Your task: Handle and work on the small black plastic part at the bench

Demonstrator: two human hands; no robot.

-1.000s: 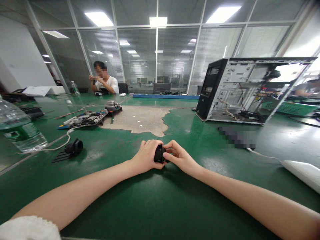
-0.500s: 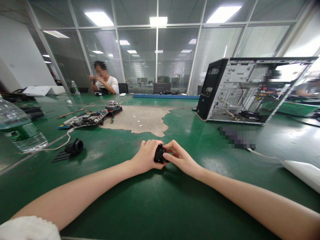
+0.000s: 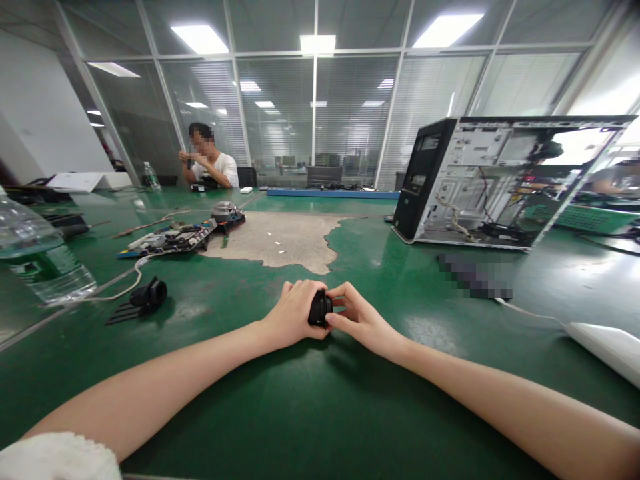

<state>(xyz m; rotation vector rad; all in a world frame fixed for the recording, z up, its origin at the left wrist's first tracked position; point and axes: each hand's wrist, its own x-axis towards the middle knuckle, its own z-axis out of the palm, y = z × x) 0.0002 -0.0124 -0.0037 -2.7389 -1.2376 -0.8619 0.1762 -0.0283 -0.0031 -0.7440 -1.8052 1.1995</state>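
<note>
Low over the green table, in the head view's middle, is a small black device with a round, lens-like part on its right side. My left hand is closed around its left side. The thumb and fingertips of my right hand pinch the round part from the right. Its underside and left side are hidden by my fingers. To the left of my hands, a black clip-like piece with a round end and flat prongs lies on the table.
An open computer case stands at the back right, near a blurred dark phone-like object and a white box. Left are a water bottle and a circuit board. Across the table sits a person.
My right thumb and fingers have shifted slightly on the round part, and a little more of it shows. My left hand stays in place.
</note>
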